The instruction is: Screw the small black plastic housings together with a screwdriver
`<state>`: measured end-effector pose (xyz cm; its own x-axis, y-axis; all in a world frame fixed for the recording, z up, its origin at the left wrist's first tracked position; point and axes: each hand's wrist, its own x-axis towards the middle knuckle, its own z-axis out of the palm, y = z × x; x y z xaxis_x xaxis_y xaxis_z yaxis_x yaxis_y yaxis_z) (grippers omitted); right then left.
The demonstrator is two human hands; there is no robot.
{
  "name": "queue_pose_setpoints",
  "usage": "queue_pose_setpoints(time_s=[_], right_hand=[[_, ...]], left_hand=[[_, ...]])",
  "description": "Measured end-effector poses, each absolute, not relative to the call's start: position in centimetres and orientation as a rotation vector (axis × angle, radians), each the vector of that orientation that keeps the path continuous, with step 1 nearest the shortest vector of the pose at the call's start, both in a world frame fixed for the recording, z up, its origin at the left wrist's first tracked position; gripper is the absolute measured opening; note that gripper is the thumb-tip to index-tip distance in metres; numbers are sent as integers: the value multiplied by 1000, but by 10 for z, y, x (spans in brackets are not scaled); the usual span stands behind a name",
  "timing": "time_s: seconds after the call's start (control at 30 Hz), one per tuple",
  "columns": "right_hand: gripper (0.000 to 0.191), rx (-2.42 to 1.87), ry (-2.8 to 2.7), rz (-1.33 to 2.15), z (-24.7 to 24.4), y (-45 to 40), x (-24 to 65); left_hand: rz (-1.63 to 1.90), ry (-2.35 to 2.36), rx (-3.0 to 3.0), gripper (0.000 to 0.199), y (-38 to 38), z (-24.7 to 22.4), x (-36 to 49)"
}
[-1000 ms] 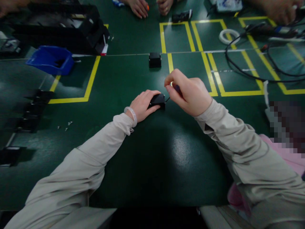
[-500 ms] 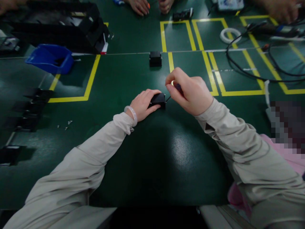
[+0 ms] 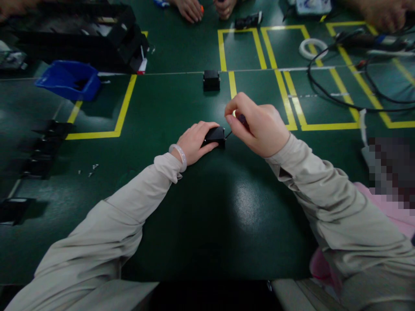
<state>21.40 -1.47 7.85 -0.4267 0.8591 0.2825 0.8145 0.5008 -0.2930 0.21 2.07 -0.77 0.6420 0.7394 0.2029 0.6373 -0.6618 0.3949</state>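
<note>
My left hand (image 3: 195, 141) is closed around a small black box (image 3: 216, 135) lying on the green table, thumb on the near side and fingers over the far side. In my right hand (image 3: 256, 123) is a screwdriver (image 3: 229, 134); its thin shaft slants down to the right end of the box, and my fingers hide most of the handle. Beyond my hands sits a second black box (image 3: 212, 80) with small metal bits on its sides. Several small screws (image 3: 91, 172) lie to the left of my left forearm.
A blue bin (image 3: 69, 82) and a long black rack (image 3: 81, 39) stand at the left, with black parts (image 3: 40, 153) nearer me. Black cable (image 3: 327, 93) and a white tape ring (image 3: 313, 49) lie at the right. Another person's hands (image 3: 190, 9) are across the table.
</note>
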Motion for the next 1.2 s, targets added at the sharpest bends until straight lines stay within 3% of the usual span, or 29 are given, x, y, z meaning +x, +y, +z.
queue_pose_setpoints(time_s=[1.2], right_hand=[[45, -1463, -2311, 34, 76, -12, 216]], left_hand=[[513, 1091, 2587, 47, 21, -9, 2]])
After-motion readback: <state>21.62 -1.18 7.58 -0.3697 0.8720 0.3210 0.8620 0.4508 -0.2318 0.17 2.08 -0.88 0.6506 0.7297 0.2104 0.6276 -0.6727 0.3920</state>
